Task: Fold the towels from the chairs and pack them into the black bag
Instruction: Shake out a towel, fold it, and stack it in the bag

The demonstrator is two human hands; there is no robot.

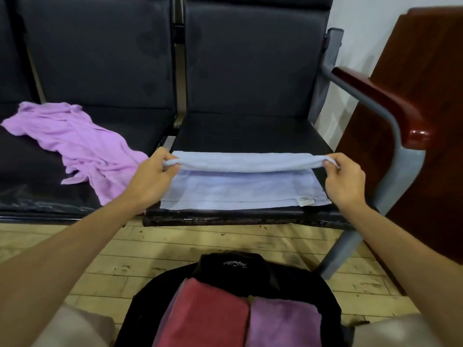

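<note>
Black seats [250, 131] carry the job: left grip [152, 176] and right grip [345, 179] each pinch an end of the raised fold of the towel [240, 189], its flat half just below them, soft, light, floppy cloth, likely best held at the corners.

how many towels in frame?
4: a light blue towel on the right seat, a crumpled purple towel on the left seat, a red towel and a folded purple towel in the black bag. More may lie underneath.
</note>
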